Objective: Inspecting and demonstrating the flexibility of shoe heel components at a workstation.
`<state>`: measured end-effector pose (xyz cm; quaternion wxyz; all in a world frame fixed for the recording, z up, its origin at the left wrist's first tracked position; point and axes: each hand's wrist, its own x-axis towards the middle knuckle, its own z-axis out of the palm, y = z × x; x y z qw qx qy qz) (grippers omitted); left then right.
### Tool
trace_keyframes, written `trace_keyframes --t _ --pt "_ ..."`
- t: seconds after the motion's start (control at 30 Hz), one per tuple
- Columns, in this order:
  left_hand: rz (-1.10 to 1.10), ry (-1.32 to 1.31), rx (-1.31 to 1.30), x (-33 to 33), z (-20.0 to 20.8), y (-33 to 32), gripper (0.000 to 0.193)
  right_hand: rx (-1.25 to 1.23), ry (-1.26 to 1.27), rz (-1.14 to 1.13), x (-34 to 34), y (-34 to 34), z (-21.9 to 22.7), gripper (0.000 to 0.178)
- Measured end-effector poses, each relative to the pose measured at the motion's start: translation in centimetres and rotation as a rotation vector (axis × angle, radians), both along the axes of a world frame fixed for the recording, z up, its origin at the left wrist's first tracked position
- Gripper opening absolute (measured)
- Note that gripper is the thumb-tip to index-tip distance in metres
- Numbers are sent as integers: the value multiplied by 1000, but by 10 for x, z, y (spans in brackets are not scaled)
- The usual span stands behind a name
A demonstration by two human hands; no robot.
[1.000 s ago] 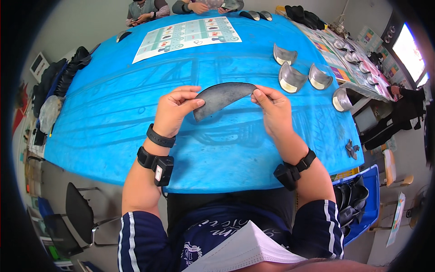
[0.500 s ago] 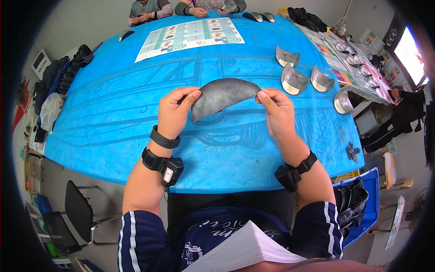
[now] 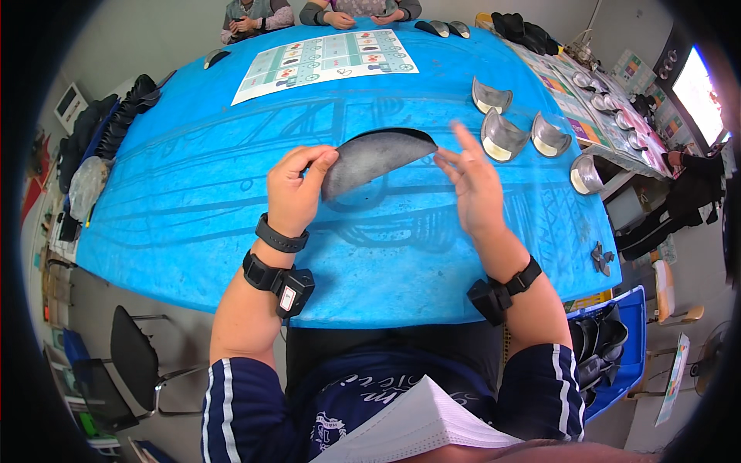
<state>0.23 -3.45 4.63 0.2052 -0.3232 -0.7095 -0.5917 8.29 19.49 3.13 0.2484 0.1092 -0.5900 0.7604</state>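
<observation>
Over the wide blue table (image 3: 193, 216), with a printed sheet (image 3: 328, 60) at its far side, a grey crescent-shaped piece (image 3: 370, 158) hangs pinched at its left end by the left hand (image 3: 297, 189), while the right hand (image 3: 471, 185), fingers spread, hovers just beside its right tip.

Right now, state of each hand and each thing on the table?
Left hand: pinching one end of the grey pad.
Right hand: open, fingers spread, blurred, just off the pad's other end.
Grey pad: curved, held above the blue table.
Silver cups: resting on the table beside the right hand, untouched.
Chart: lying flat at the far side.
</observation>
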Motion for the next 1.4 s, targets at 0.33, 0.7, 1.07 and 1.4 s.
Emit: trace_keyframes --t 0.33,0.7,1.07,1.4 --pt "-262 176 -327 12 3 8 7 922 199 -326 18 -7 24 43" --pt "-311 210 -400 19 1 10 8 1106 232 -380 17 -20 16 9" --pt "-278 103 320 14 -5 18 26 1160 522 -791 15 28 39 5" --pt "-282 -132 -659 -26 -26 74 61 180 141 -1236 29 180 33 20"
